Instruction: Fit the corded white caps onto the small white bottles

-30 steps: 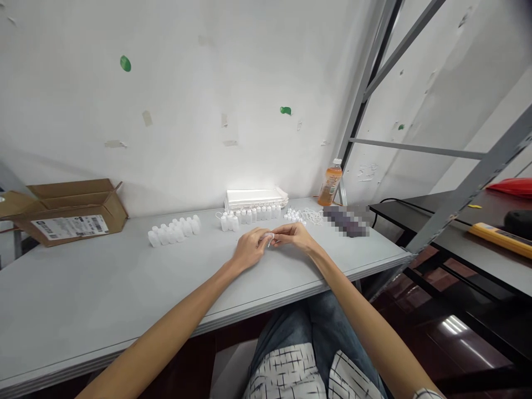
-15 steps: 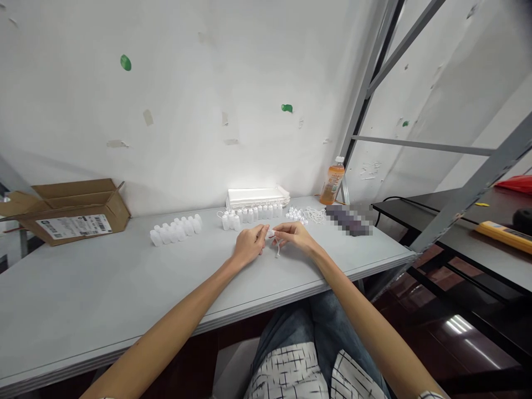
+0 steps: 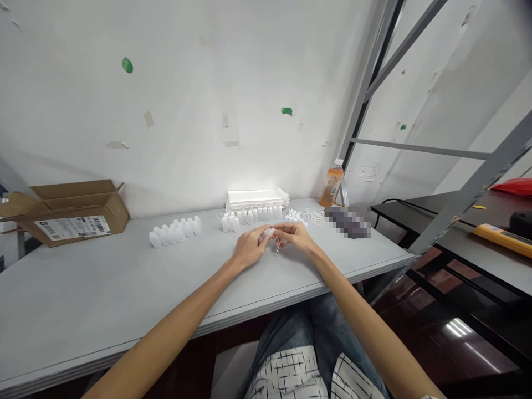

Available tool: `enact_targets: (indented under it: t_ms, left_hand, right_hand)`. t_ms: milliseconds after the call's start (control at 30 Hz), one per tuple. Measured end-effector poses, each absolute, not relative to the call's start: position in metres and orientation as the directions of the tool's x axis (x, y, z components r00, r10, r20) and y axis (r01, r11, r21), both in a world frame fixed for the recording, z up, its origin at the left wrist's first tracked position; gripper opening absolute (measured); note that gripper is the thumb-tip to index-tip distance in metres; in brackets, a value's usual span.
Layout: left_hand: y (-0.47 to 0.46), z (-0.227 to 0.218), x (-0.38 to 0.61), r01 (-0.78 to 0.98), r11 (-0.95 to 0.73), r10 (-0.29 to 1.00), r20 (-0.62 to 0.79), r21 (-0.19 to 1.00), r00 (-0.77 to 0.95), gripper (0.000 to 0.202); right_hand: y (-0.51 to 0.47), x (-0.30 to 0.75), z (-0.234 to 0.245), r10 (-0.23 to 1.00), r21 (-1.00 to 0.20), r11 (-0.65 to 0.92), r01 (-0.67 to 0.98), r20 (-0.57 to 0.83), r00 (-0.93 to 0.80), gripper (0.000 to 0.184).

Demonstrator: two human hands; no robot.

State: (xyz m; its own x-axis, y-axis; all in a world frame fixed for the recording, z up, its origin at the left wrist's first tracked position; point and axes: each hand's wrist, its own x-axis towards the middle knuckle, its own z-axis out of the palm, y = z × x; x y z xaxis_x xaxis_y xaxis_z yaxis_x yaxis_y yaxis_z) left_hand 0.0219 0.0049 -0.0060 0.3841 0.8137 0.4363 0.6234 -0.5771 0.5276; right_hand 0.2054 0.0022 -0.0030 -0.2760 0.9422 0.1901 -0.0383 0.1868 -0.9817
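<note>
My left hand is closed around a small white plastic bottle, held tilted just above the table. My right hand meets it from the right, fingers pinched at the bottle's end on a thin white cord that dangles below them. Part of the bottle and cord is covered by my fingers. Right behind my hands stand rows of capped small white bottles. Beyond my right hand are a cluster of white caps and a heap of white cords.
Uncapped bottles stand in rows at left on the grey table, near an open cardboard box. White trays lie against the wall. At the right are an orange drink bottle and a blurred dark object.
The small bottle now shows between my hands, where my fingers hid it before. The hanging cord end has shifted slightly upward, and my right fingers have moved closer over the bottle.
</note>
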Motion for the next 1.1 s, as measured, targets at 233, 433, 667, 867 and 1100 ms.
enact_targets:
  t_ms: [233,433,667,867,1100]
  left_hand:
    - [0.012,-0.010,0.021,0.427,-0.478,0.875,0.376,0.768,0.305,0.035]
    - [0.016,-0.006,0.016,0.374,-0.371,0.922,0.289,0.850,0.258,0.027]
    - [0.007,0.003,0.019,0.441,-0.384,0.919,0.291,0.811,0.265,0.031]
    - [0.011,-0.003,0.018,0.407,-0.411,0.904,0.307,0.816,0.297,0.024]
    - [0.018,-0.013,0.024,0.359,-0.347,0.901,0.202,0.866,0.384,0.046]
  right_hand:
    - [0.014,0.221,-0.006,0.962,-0.961,0.269,0.062,0.272,0.036,0.037]
    - [0.028,0.263,-0.016,0.800,-0.738,0.192,0.646,0.499,0.333,0.023]
    - [0.030,0.269,-0.025,0.854,-0.408,0.077,0.910,0.497,0.151,0.026]
    - [0.029,0.267,-0.024,0.889,-0.440,0.066,0.896,0.434,0.148,0.017]
    - [0.030,0.249,-0.021,0.934,-0.338,0.001,0.941,0.337,0.120,0.010]
